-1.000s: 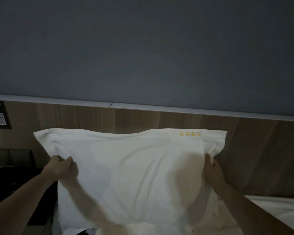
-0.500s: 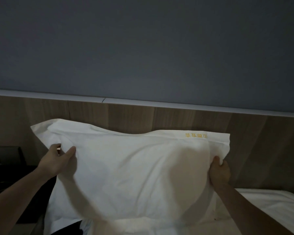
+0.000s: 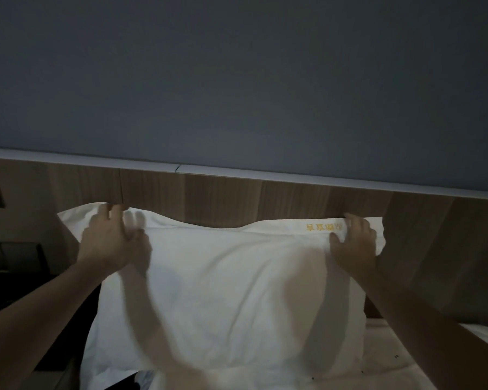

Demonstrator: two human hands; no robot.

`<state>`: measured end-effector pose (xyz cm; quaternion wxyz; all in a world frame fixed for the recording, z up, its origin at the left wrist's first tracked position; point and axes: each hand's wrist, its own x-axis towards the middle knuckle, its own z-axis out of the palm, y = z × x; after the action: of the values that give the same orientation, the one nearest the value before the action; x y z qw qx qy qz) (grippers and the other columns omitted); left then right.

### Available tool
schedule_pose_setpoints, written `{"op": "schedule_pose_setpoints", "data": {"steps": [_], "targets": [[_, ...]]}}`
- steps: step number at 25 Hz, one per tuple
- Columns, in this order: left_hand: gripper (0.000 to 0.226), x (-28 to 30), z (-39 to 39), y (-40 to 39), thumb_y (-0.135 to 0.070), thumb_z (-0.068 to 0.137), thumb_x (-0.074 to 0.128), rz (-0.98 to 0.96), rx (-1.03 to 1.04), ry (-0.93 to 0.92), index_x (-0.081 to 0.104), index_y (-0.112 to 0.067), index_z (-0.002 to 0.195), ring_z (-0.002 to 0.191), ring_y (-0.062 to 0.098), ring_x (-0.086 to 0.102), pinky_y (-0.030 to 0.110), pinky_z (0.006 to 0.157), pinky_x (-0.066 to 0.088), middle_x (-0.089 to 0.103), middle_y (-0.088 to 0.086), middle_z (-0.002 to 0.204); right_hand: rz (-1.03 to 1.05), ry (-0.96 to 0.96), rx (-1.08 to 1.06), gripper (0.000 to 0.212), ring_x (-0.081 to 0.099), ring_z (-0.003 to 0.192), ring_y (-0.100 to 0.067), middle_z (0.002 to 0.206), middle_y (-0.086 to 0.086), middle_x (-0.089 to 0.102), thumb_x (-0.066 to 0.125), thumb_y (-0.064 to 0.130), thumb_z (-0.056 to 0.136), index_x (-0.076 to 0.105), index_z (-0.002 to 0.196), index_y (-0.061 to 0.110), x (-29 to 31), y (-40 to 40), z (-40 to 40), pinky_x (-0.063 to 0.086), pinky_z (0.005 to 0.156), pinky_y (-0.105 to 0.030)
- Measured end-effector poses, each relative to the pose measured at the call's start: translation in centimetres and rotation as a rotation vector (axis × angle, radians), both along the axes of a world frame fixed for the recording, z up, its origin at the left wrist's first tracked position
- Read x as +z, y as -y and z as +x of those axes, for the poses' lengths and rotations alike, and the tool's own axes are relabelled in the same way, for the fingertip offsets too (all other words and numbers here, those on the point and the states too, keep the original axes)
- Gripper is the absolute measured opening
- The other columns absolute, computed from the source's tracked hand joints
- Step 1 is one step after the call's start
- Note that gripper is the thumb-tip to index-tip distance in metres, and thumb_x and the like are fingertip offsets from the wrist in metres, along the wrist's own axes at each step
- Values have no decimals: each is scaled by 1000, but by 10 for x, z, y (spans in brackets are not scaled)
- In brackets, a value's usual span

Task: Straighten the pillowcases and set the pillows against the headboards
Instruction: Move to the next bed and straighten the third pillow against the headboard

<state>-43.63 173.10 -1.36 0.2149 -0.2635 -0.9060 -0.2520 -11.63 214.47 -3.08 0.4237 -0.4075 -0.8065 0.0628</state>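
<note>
Both hands have climbed from the pillow's (image 3: 223, 291) sides to its top corners; left hand (image 3: 110, 240) and right hand (image 3: 352, 243) pinch pillowcase fabric, long axis lying along the headboard (image 3: 237, 198).

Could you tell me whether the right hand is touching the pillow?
Touching. The head view shows the right hand gripping the pillow at its upper right corner, fingers curled over the top edge and bunching the white fabric beside the yellow lettering.
</note>
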Motion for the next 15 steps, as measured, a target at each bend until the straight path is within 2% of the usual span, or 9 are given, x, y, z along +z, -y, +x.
{"op": "schedule_pose_setpoints", "data": {"steps": [2,5,10,15], "targets": [[43,6,2,-14,-30,89,73,-116,-102,-49,55,-7,121,109,47,60,53,80,53,52,20,128,0,67,40,54,56,118,-44,135,-15,61,71,22,82,61,133,9,3,0,-8,46,99,-53],[37,13,3,-30,-32,91,67,-178,-150,-12,56,-15,122,106,40,64,49,78,54,51,11,128,-52,45,15,48,56,111,-46,128,-19,61,77,12,82,63,127,8,10,3,-16,49,92,-53],[38,16,-5,-45,-31,87,68,-195,-70,22,56,-17,120,99,37,67,42,66,48,50,9,123,-50,129,-5,24,58,104,-41,115,-16,59,75,15,87,66,108,12,12,2,-26,50,82,-46],[31,16,-5,-50,-26,92,66,-146,-39,78,59,-14,119,97,39,67,44,70,50,50,12,125,-119,114,-73,10,59,97,-37,108,-13,61,72,21,93,65,95,14,13,0,-35,44,74,-37]]}}
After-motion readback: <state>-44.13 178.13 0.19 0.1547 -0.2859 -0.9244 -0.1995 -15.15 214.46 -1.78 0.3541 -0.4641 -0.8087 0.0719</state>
